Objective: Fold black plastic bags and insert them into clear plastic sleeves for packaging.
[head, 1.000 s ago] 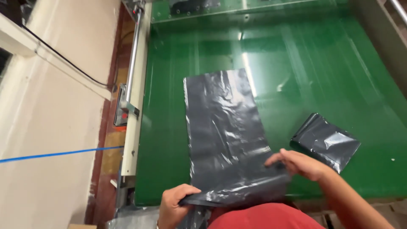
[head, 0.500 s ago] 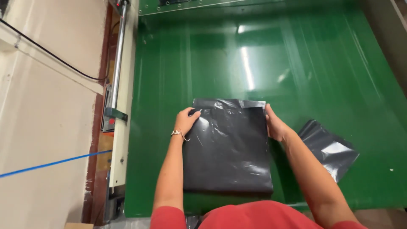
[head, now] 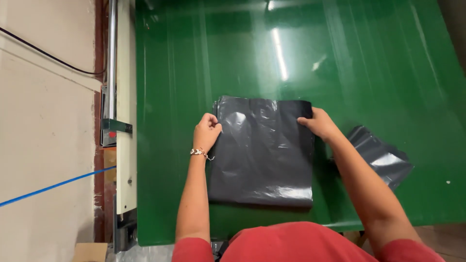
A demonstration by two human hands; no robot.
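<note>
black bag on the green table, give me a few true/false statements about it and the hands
1. Both hands grip the folded black plastic bag at its far corners. True: left hand, right hand.
2. The bag lies on a red surface. False: on the green table.
3. A second dark bag lies right of the right arm. True.
4. The left wrist is bare. False: it wears a bracelet.

Glossy green table (head: 369, 73) with overhead light glare; cream metal side rail (head: 125, 145) at left; beige floor (head: 43, 145) with black cable (head: 48, 56), blue tape line (head: 53, 187).
</note>
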